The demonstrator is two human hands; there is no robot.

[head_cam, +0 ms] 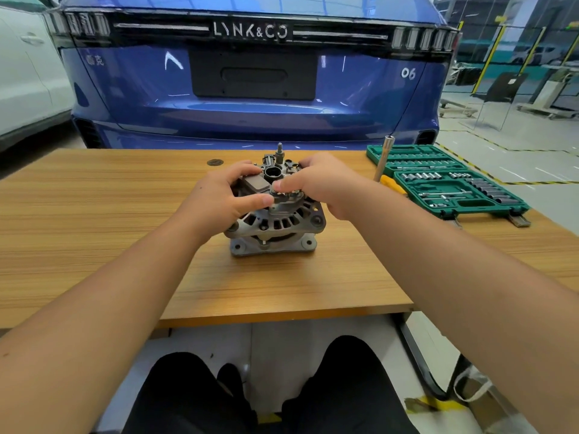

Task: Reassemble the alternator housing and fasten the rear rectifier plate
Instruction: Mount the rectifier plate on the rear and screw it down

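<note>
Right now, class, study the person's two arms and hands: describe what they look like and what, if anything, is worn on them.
Both forearms are bare up to the frame edge, with no sleeves in view. The left hand and the right hand wear no gloves, and no watch, ring or bracelet shows on either wrist or on the visible fingers. The fingernails are short and unpainted.

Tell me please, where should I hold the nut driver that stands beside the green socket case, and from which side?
Grip the nut driver by its yellow handle, low down at the table, coming from the right hand side. It leans upright against the socket case with the thin metal shaft pointing up. The handle is thicker and probably less slippery than the shaft.
</note>
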